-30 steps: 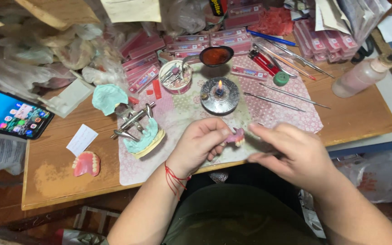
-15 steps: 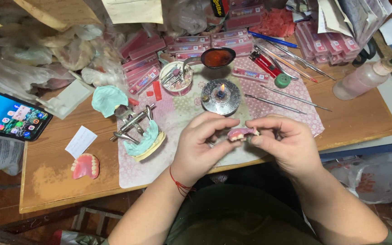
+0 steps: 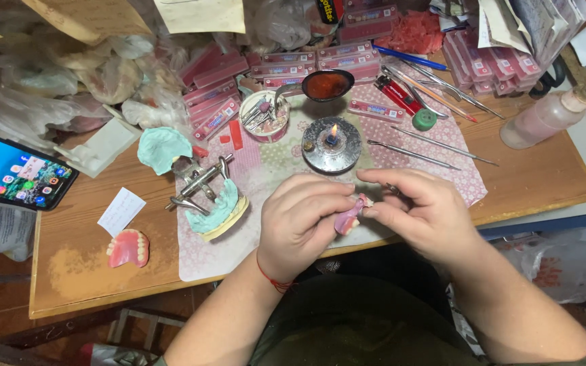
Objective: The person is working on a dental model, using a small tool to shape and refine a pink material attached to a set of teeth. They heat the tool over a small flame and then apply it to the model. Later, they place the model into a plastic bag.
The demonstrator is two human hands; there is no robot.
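Observation:
My left hand (image 3: pixel 303 220) and my right hand (image 3: pixel 418 210) meet over the front edge of the wooden table (image 3: pixel 544 173). Between their fingertips is a pink wax denture with small white teeth (image 3: pixel 348 217). The left hand wraps around it from the left, a red thread on that wrist. The right hand pinches its upper right end with thumb and forefinger. Just beyond the hands a small flame burns in a round metal burner (image 3: pixel 331 144). A metal articulator holding green plaster casts (image 3: pixel 210 196) stands left of my left hand.
A second pink denture (image 3: pixel 129 248) lies at the front left, near a white paper slip (image 3: pixel 121 211). A lit phone (image 3: pixel 15 175) rests at the left edge. Metal hand tools (image 3: pixel 412 150), a spoon of red wax (image 3: pixel 327 85), pink tooth boxes (image 3: pixel 215 108) and a plastic bottle (image 3: pixel 544 118) crowd the back.
The hands have drawn together and shifted slightly; the denture has turned from lying flat between them to standing more on edge. Nothing else on the table has moved.

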